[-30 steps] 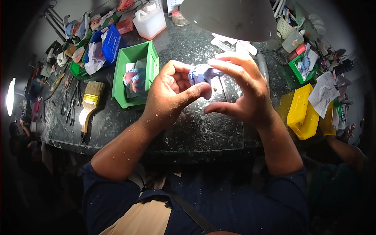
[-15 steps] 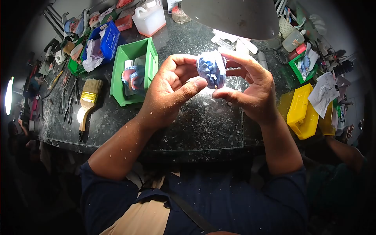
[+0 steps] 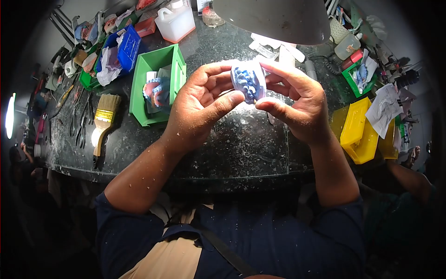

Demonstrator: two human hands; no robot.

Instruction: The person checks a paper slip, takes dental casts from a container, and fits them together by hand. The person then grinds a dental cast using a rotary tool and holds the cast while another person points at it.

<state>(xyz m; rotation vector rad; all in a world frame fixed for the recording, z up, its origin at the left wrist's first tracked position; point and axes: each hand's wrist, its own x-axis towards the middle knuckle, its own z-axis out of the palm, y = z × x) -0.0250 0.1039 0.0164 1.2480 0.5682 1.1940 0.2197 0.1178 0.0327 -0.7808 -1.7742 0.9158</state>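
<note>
A blue dental cast [image 3: 247, 82] with a row of teeth and a pale, shiny rim is held up under the lamp. My left hand [image 3: 200, 104] grips its left side, the thumb at the lower edge and the fingers behind. From the right, my right hand [image 3: 297, 102] holds the same cast between thumb and curled fingers. Pale crumbs stick to both hands and forearms. To the left of my left hand stands a green bin [image 3: 138, 100] with a blue and pink dental model [image 3: 157, 93] inside.
A lamp shade [image 3: 274, 21] hangs just beyond the cast. A brush [image 3: 106, 116] and metal hand tools [image 3: 82, 118] lie left. A blue bin [image 3: 131, 49] and plastic jug [image 3: 175, 23] stand behind; a yellow bin [image 3: 355, 132] is right. Part of another person's arm [image 3: 409, 179] shows far right.
The dental cast has turned slightly in my fingers, so its toothed face shows more toward me. My right thumb has shifted a little to the right. Both hands keep their hold.
</note>
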